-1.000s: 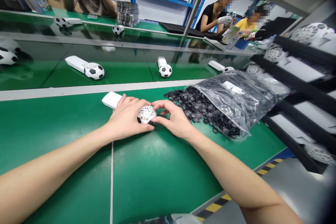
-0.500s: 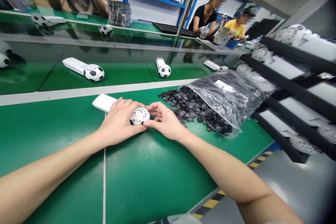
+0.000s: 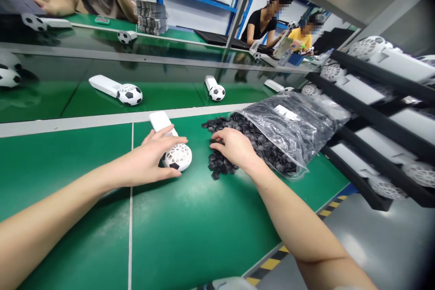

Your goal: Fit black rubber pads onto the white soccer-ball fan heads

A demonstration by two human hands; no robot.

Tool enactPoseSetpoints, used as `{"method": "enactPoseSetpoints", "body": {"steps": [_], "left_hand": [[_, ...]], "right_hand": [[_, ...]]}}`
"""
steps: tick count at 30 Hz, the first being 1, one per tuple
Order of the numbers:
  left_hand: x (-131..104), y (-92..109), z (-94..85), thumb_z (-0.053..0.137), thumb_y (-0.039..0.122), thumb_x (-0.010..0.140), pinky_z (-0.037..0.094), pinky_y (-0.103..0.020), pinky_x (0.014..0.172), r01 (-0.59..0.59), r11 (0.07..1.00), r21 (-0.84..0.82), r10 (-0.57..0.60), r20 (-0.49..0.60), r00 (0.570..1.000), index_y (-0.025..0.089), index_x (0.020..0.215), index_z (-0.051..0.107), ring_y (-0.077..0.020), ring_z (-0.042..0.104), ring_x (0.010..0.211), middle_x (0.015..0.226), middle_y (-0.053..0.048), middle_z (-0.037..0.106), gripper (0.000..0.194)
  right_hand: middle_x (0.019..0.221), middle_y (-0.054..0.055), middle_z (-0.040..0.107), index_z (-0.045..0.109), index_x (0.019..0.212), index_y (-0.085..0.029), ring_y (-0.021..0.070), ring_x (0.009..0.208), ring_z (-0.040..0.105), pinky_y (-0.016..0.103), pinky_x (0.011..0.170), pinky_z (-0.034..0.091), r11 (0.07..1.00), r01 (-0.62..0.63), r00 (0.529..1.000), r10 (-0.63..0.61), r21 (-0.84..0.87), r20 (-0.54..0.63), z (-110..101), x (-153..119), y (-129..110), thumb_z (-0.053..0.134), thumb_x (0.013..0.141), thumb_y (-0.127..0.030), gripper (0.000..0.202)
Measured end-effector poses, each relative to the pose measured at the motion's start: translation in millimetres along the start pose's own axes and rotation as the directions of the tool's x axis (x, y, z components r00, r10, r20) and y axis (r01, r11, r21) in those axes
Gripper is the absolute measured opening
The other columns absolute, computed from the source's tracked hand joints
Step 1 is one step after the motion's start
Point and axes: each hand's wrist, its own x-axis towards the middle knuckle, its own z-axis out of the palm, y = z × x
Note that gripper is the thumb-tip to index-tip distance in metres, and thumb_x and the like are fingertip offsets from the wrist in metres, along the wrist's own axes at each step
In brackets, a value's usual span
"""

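My left hand [image 3: 149, 156] lies around the round head of a white handheld fan [image 3: 181, 157], thumb on the near side and fingers over the far side. The fan's head is patterned like a football, with a lattice face and a black pentagon on its near side; its plain handle [image 3: 160, 120] points away from me. At the near left of a heap of small black pentagon pieces [image 3: 220, 164], my right hand [image 3: 234, 145] has thumb and fingers closed together. A dark piece seems to be between its fingertips, partly hidden.
A clear plastic bag [image 3: 295, 118] spills the black pieces onto the green table [image 3: 190, 235]. Beyond a pale rail lies a green belt with football-headed fans [image 3: 131, 94]. Stacked black trays [image 3: 360, 167] of white fans rise at right. Several people sit across the line.
My right hand has left the fan and moved right to the black pieces. The fan has turned, its handle swinging from the left to point away; my left hand stays on it.
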Motion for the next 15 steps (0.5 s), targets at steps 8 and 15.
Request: {"method": "enactPoseSetpoints", "body": {"steps": [8, 15], "left_hand": [[1, 7, -0.7, 0.060, 0.045, 0.070, 0.020, -0.047, 0.109, 0.045, 0.987, -0.157, -0.047, -0.011, 0.999, 0.023, 0.119, 0.048, -0.0280, 0.013, 0.136, 0.141, -0.005, 0.033, 0.055], [-2, 7, -2.3, 0.055, 0.028, 0.072, 0.016, -0.052, 0.108, -0.004, 0.984, -0.176, 0.010, 0.029, 1.000, 0.025, 0.122, 0.042, -0.0263, 0.003, 0.137, 0.148, -0.003, 0.019, 0.053]], "right_hand": [[0.093, 0.002, 0.066, 0.065, 0.089, -0.023, 0.0181, 0.088, 0.059, 0.026, 0.069, 0.043, 0.999, -0.006, 1.000, 0.007, -0.032, 0.030, 6, 8, -1, 0.058, 0.079, -0.026, 0.013], [0.083, 0.001, 0.063, 0.061, 0.077, -0.021, 0.0134, 0.071, 0.056, 0.024, 0.059, 0.039, 0.991, -0.036, 0.997, 0.026, 0.130, 0.076, 8, 13, 9, 0.063, 0.072, -0.023, 0.005]]}}
